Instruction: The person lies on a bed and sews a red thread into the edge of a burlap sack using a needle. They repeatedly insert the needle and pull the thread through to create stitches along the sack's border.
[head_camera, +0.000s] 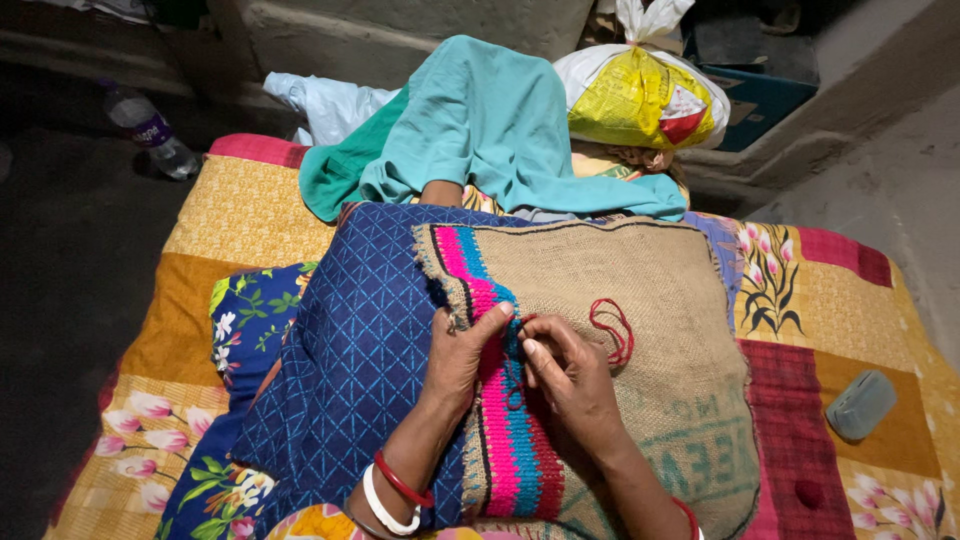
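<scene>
A piece of burlap sacking (640, 300) lies over the person's lap on a blue quilted cloth (350, 350), with bands of pink, blue and red yarn stitching (505, 420) running down its left part. The left hand (462, 355) presses flat on the stitched bands, thumb up against the right hand — its grip is loose and closes on nothing. The right hand (568, 375) pinches thumb and forefinger together at the edge of the stitching; whether a needle sits in that grip I cannot tell. A loop of loose red yarn (612, 330) rests on the burlap just beside it.

Beyond the lap — a white plastic bag (640, 95), knotted at the top, holds a yellow packet. A small grey case (860, 403) lies shut on the patchwork bedspread (250, 210) to the right, and a clear plastic bottle (150, 128) lies on the floor.
</scene>
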